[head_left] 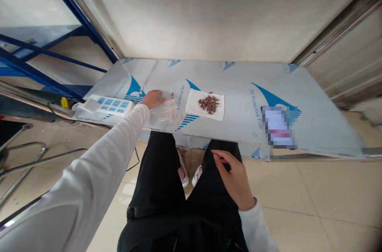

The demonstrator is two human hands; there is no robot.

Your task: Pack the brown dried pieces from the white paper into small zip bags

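Note:
My left hand [152, 99] reaches over the left part of the table, fingers stretched out against the edge of a heap of clear plastic bags [168, 115] with reddish marks. Two small dark bits [172, 95] lie just beyond the bags. To the right, a pile of brown capsules [209, 104] rests on a white paper napkin [191, 102]. My right hand [234, 180] hovers above my right thigh, in front of the table edge. Its thumb and index fingertips come together; whether anything tiny is between them cannot be made out.
A white power strip [117, 106] with blue sockets and a plug lies at the table's left end. On the right is a phone [278, 126] with a blurred screen. The table [238, 125] wears printed protective film. Blue metal framing [71, 5] and chair legs [26, 164] stand at left.

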